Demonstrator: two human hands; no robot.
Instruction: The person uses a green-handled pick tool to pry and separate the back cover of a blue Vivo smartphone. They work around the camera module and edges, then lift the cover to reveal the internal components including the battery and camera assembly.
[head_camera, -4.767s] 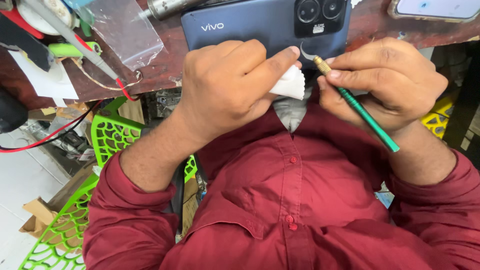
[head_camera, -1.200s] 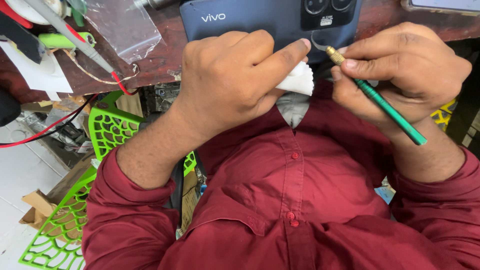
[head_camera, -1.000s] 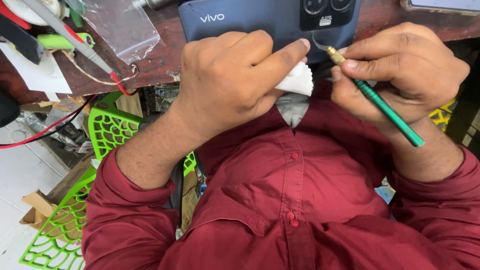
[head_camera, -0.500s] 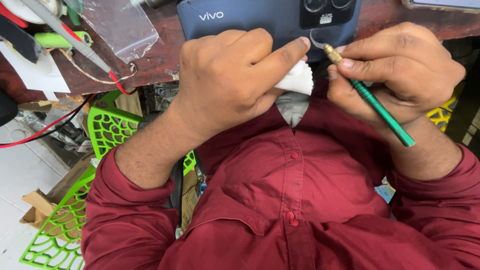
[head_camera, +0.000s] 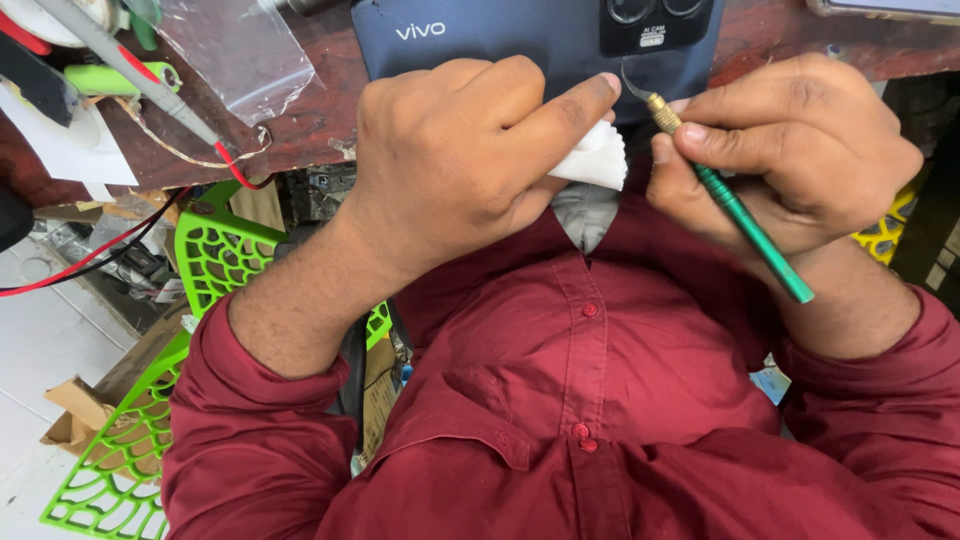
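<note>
A dark blue phone lies back up at the edge of a brown wooden bench, camera block toward the right. My left hand is closed around a white wad of tissue, index finger stretched onto the phone's lower edge. My right hand grips a green-handled craft knife like a pen. Its brass collar and thin curved blade touch the phone just below the camera block. Both sleeves and the shirt are dark red.
A clear plastic bag, a probe with red wire and a green tool lie on the bench's left part. A green lattice plastic chair stands below left. Cardboard scraps lie on the white floor.
The phone has drifted slightly toward the top of the view. My right hand has moved the knife tip a little along the phone's edge under the camera block. The left hand stays put.
</note>
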